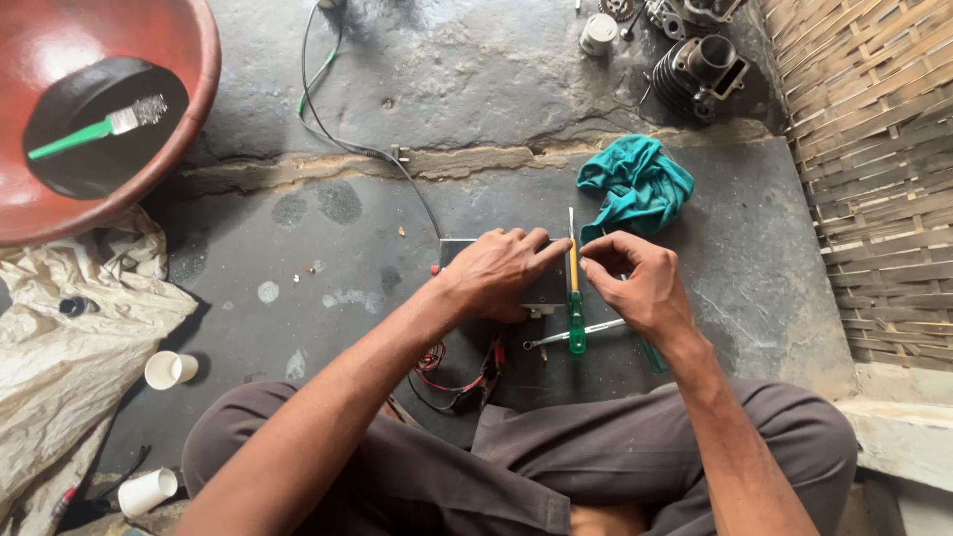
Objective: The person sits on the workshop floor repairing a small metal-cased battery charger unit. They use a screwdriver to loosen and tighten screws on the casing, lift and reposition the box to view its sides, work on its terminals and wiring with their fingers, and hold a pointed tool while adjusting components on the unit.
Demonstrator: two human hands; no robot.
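Your left hand (496,273) lies palm-down on a small grey metal box (541,288), fingers spread, the index fingertip touching the shaft of a slim screwdriver with a yellow shank and green translucent handle (575,308). Your right hand (635,283) pinches thumb and forefinger together just beside that shaft; whether they grip something tiny, you cannot tell. The screwdriver lies pointing toward twelve o'clock, between both hands. A thin steel tool (571,335) crosses under its handle. At one o'clock lies a crumpled teal cloth (637,184). At seven o'clock, red and black wires (452,382) curl on the grey stone floor (328,258).
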